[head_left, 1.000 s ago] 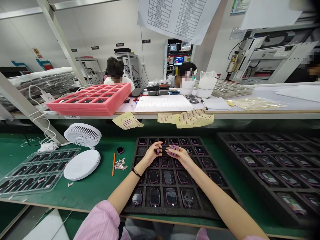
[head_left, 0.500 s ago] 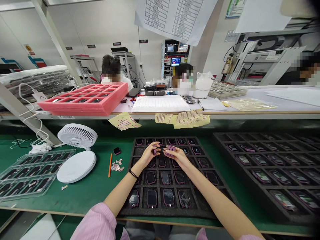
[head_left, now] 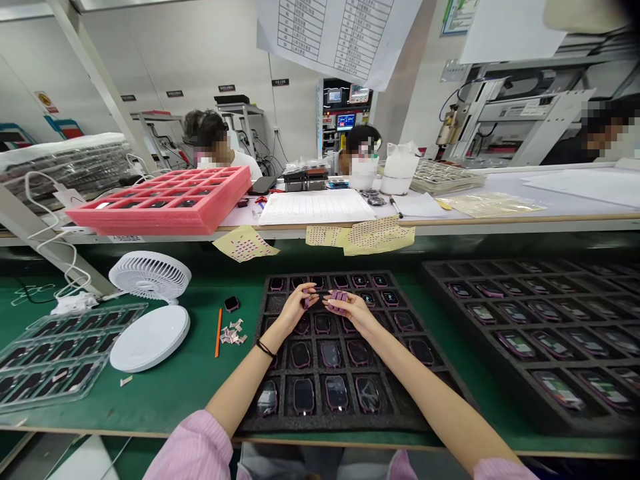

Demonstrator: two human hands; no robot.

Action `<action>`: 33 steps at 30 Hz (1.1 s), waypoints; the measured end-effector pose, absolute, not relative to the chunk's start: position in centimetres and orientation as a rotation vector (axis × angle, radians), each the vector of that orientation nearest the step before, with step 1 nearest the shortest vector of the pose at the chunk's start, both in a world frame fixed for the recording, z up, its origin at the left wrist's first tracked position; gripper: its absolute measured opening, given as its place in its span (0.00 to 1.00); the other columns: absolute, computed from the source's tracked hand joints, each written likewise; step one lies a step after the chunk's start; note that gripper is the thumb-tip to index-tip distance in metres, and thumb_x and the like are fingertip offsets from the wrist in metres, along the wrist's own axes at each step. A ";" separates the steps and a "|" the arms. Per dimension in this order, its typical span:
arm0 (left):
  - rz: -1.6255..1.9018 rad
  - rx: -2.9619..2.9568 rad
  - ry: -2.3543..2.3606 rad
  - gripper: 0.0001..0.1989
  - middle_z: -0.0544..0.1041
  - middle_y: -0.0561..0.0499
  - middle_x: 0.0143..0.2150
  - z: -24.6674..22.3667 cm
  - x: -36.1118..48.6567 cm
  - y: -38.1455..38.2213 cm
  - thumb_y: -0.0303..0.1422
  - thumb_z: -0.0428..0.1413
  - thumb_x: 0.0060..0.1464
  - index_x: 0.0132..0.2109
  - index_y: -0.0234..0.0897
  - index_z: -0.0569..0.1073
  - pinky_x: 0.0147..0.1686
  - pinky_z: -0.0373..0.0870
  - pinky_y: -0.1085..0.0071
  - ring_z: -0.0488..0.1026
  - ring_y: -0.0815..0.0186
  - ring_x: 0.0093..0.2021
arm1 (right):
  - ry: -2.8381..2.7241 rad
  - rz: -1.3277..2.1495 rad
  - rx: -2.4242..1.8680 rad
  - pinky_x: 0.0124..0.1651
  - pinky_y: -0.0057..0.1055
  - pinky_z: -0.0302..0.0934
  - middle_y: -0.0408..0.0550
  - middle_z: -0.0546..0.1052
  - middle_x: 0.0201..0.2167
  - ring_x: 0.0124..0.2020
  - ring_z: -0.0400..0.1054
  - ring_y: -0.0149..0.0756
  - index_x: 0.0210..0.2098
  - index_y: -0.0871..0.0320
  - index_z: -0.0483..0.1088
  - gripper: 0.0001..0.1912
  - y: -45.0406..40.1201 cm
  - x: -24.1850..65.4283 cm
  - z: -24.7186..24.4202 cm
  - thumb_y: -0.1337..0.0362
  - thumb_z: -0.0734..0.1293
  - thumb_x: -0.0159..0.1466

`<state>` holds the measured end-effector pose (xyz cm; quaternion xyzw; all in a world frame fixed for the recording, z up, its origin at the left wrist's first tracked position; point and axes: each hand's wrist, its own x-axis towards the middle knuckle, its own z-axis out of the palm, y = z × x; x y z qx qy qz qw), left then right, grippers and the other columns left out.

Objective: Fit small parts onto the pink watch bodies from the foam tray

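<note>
My left hand point(head_left: 299, 305) and my right hand point(head_left: 349, 307) are raised over the back half of a black foam tray point(head_left: 325, 421), fingertips facing each other across a small gap. Both have purple coverings on some fingers. Thumb and fingers are bent together on each hand; what they pinch, if anything, is too small and dark to make out. Beneath them, watches with dark screens and purple frames, such as one watch point(head_left: 303, 397), lie in the compartments. Some compartments at the right front are partly hidden by my right forearm.
Another foam tray of watches point(head_left: 553, 343) stands to the right. Left of my tray are an orange stick point(head_left: 219, 333), small pale tabs point(head_left: 233, 333), a loose watch point(head_left: 231, 304), a white fan point(head_left: 150, 333) and a clear plastic tray point(head_left: 55, 357). A shelf holds a pink foam tray point(head_left: 200, 217).
My view has turned slightly to the right. My hands hold nearly the same pose above the tray, fingertips still close together. A person across the bench has raised their head a little.
</note>
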<state>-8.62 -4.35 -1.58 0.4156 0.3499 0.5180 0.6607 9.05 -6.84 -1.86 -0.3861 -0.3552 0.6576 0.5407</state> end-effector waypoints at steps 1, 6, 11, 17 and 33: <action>1.181 0.965 0.812 0.16 0.73 0.49 0.36 -1.7 -8.6 -4.3 0.25 0.51 0.41 0.39 0.34 0.75 0.52 0.66 0.62 0.73 0.66 0.40 | -0.844 1.553 -0.927 0.48 0.43 0.68 0.50 0.81 0.33 0.37 0.77 0.45 0.34 0.60 0.76 0.22 -6.8 9.0 -1.9 0.65 0.80 0.38; 1.224 1.106 0.929 0.17 0.75 0.49 0.37 -1.9 -8.8 -3.9 0.23 0.49 0.42 0.39 0.36 0.76 0.53 0.63 0.64 0.71 0.64 0.45 | -0.853 1.528 -0.953 0.47 0.41 0.70 0.51 0.81 0.34 0.39 0.77 0.45 0.33 0.60 0.76 0.21 -6.5 9.0 -2.4 0.64 0.80 0.38; 1.263 1.339 1.084 0.17 0.75 0.49 0.40 -1.5 -10.6 -3.7 0.21 0.49 0.43 0.38 0.38 0.77 0.52 0.63 0.66 0.69 0.62 0.46 | -0.889 1.519 -0.964 0.46 0.40 0.70 0.51 0.81 0.35 0.39 0.76 0.44 0.33 0.60 0.76 0.21 -6.7 9.0 -2.4 0.65 0.79 0.40; 1.284 1.558 1.273 0.17 0.72 0.50 0.37 -2.0 -14.7 -3.7 0.18 0.48 0.42 0.37 0.38 0.75 0.55 0.59 0.62 0.68 0.61 0.45 | -0.937 1.498 -0.978 0.46 0.39 0.69 0.51 0.81 0.35 0.37 0.76 0.42 0.33 0.61 0.77 0.21 -7.0 8.4 -1.7 0.64 0.79 0.39; 1.026 1.863 0.746 0.30 0.64 0.44 0.62 1.2 -10.9 -7.0 0.22 0.60 0.41 0.55 0.42 0.70 0.65 0.45 0.58 0.56 0.54 0.64 | -1.004 1.636 -0.900 0.41 0.39 0.71 0.52 0.81 0.31 0.34 0.77 0.44 0.32 0.61 0.76 0.21 -6.9 7.9 -1.7 0.60 0.79 0.40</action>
